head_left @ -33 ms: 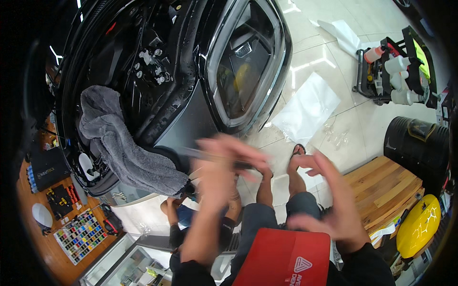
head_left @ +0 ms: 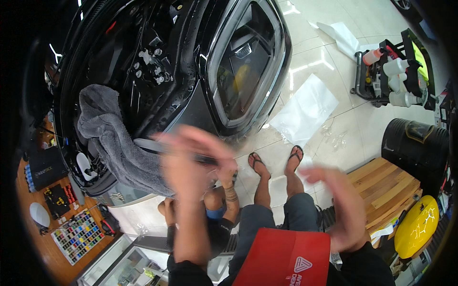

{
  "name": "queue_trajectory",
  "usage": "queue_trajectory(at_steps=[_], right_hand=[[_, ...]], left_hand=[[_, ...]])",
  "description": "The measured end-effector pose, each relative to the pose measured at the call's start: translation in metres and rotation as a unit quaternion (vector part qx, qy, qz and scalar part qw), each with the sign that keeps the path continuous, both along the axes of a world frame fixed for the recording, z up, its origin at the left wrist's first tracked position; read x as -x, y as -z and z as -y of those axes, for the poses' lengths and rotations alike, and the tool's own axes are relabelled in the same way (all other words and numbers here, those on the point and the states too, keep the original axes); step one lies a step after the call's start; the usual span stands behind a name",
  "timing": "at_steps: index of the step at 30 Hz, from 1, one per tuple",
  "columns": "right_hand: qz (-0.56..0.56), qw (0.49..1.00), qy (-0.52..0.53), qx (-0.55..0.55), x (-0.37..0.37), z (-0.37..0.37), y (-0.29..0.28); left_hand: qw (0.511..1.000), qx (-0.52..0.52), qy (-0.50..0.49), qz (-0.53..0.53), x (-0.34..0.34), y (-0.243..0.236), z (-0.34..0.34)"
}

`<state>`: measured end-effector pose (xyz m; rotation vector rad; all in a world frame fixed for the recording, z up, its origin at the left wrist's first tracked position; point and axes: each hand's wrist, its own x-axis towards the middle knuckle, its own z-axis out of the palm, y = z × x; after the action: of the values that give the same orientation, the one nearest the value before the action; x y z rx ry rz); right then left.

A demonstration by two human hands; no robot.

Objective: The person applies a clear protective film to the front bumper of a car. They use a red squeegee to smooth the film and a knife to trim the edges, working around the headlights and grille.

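My left hand (head_left: pixel 193 159) is smeared by motion over the car's fender, beside a grey towel (head_left: pixel 112 140). A dark strip shows by its fingers, and a pale grey shape lies just left of them; I cannot make out whether the hand holds either. My right hand (head_left: pixel 341 202) is raised over the floor in front of my right leg, also blurred, its fingers apart and nothing seen in it. The dark car's headlight (head_left: pixel 245 62) stands ahead, next to the uncovered engine bay (head_left: pixel 143 62). A red flat pouch (head_left: pixel 284 257) is in front of my body.
A co-worker's tattooed forearm (head_left: pixel 232 202) is low beyond my left arm, by the bumper. White sheets (head_left: pixel 305 108) lie on the tiled floor. At right stand a bottle cart (head_left: pixel 393 71), a black drum (head_left: pixel 415 138), a wooden bench (head_left: pixel 384 188) and a yellow rounded panel (head_left: pixel 417 226).
My left hand has swung left toward the towel, uncovering my left foot. My right hand's fingers have dropped a little. The co-worker's forearm shows more plainly.
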<state>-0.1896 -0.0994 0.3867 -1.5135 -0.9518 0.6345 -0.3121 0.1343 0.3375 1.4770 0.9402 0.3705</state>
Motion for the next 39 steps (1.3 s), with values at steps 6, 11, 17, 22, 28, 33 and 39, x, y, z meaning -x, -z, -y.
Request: queue_trajectory(at_steps=[6,11,17,22,28,33,39], right_hand=[[0.093,0.981,-0.145,-0.088,-0.007,-0.056,-0.016],[0.016,0.99,0.136,0.02,-0.053,-0.154,0.079],[0.098,0.975,0.198,0.032,-0.052,-0.205,0.076],[0.077,0.965,0.234,0.092,0.011,-0.184,0.097],[0.137,0.944,0.297,0.044,0.058,-0.181,0.137],[-0.002,0.961,0.27,0.059,0.052,-0.165,0.101],[0.138,0.964,0.209,0.089,0.007,-0.17,0.106]], left_hand=[[0.929,0.036,-0.039,0.367,0.011,-0.002,-0.135],[0.917,0.028,-0.072,0.391,0.013,0.034,-0.136],[0.925,0.032,-0.128,0.355,0.006,0.035,-0.136],[0.926,0.036,-0.134,0.35,0.004,0.032,-0.129],[0.935,0.039,-0.145,0.321,0.002,0.03,-0.132],[0.932,0.059,-0.146,0.327,0.004,0.03,-0.132],[0.939,0.061,-0.127,0.314,0.004,0.03,-0.131]])
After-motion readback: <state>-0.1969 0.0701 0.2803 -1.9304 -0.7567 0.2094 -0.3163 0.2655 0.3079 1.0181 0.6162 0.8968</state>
